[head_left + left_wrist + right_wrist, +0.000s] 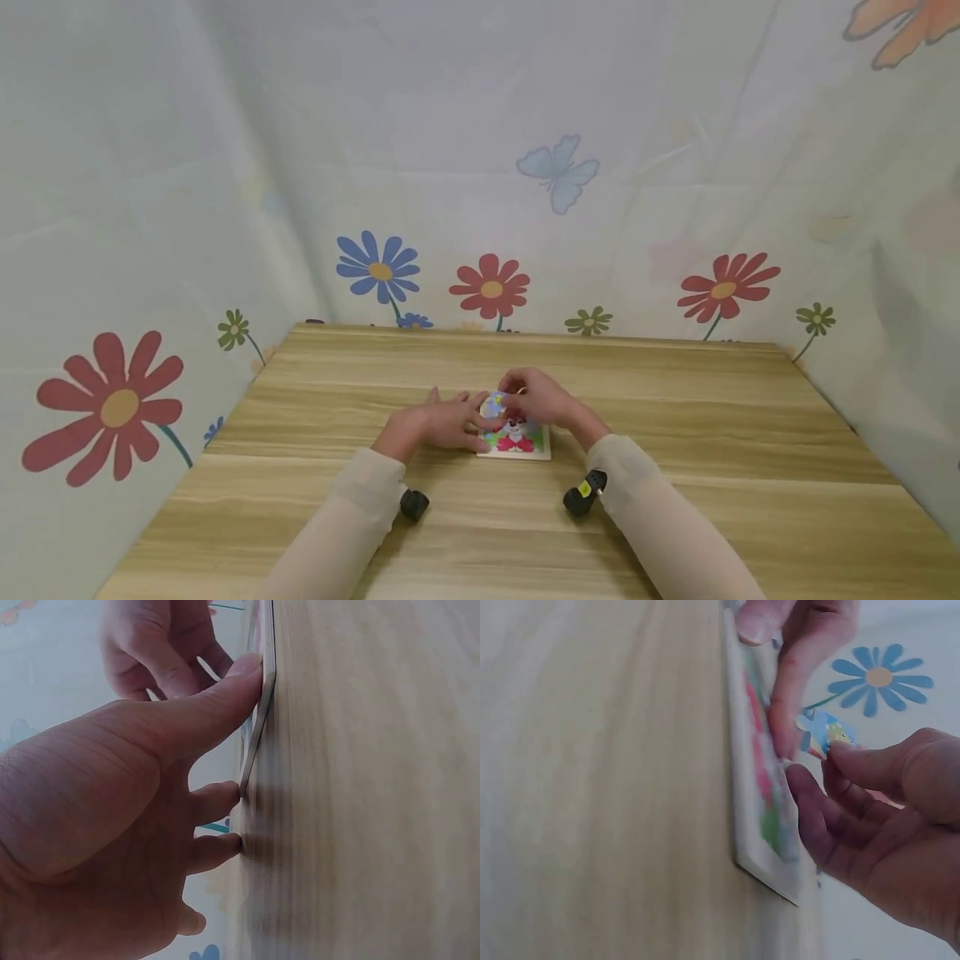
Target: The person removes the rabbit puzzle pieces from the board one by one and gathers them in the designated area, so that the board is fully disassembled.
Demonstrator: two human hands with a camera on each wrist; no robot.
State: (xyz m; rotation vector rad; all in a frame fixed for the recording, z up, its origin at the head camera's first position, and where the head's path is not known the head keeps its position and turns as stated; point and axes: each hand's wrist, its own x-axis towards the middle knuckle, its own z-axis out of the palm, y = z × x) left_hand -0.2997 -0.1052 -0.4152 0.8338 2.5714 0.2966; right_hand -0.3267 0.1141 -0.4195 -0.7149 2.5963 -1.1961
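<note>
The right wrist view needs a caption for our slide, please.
Right hand pinches a small blue-and-yellow puzzle piece near a flat, pale-edged picture board.

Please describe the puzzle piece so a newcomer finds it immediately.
On the wooden table lies a small picture board. Above it, the right hand pinches the puzzle piece. Unlike the board, this piece is raised, mostly light blue with yellow.

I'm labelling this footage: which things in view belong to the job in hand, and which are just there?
Seem part of the job:
- puzzle board, touched by the left hand
- puzzle piece, pinched by the right hand

Just there:
- wooden table
- flowered backdrop
- black wrist cameras
</note>
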